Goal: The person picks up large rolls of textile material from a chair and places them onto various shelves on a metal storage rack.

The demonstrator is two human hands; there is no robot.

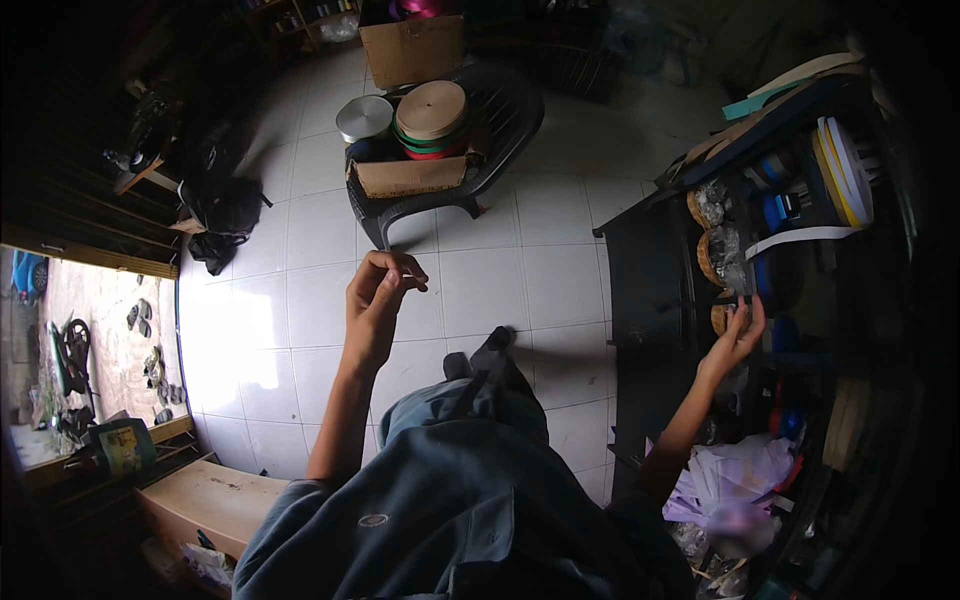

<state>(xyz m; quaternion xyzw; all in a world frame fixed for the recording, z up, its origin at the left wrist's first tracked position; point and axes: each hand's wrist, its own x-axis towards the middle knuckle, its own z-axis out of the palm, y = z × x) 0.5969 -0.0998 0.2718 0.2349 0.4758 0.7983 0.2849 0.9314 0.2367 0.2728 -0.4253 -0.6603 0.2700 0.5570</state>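
Hands are well apart; left hand point(377, 300) is loosely curled over the tiled floor point(482, 275); right hand point(738, 335) is up by the plastic-wrapped rolls point(712, 256) on the black shelving point(645, 285); can't tell if either's gripping anything.

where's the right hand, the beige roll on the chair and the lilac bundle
Right hand point(737, 340): head view, middle of the hand
Beige roll point(431, 110): head view, its flat top face
Lilac bundle point(732, 474): head view, its crumpled surface

Unclear contact at right hand point(734, 343), lilac bundle point(728, 482) part-blurred, cardboard box point(413, 52) cropped
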